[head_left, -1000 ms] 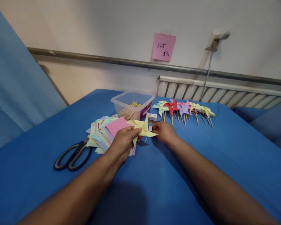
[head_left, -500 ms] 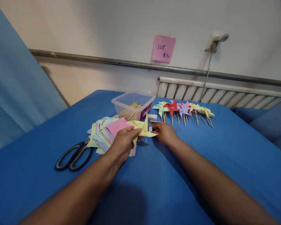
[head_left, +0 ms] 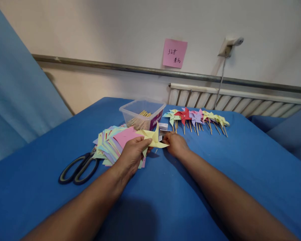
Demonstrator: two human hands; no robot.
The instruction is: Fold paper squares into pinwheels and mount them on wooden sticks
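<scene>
My left hand [head_left: 134, 152] pinches a yellow paper pinwheel [head_left: 154, 138] near its middle, thumb on top, with the blades spread toward the right. My right hand [head_left: 175, 143] is at a small open box [head_left: 161, 134], its fingertips closed together at the box's near side. What those fingertips hold, if anything, is hidden. Under and beside my left hand lies a fanned pile of coloured paper sheets [head_left: 110, 144], a pink sheet uppermost. Large dark-handled scissors [head_left: 80, 167] rest at the pile's left, their blades partly under the paper.
Behind the hands stands a clear plastic tub [head_left: 125, 108] with wooden sticks [head_left: 140, 121] inside. A row of finished pinwheels on sticks [head_left: 196, 117] lies at the back right. The blue-covered table [head_left: 190, 201] meets a wall with a radiator [head_left: 203, 96] and a metal pipe [head_left: 130, 69].
Almost nothing differs. The right hand's fingers have shifted very slightly at the small box, while the left hand keeps its hold on the pinwheel.
</scene>
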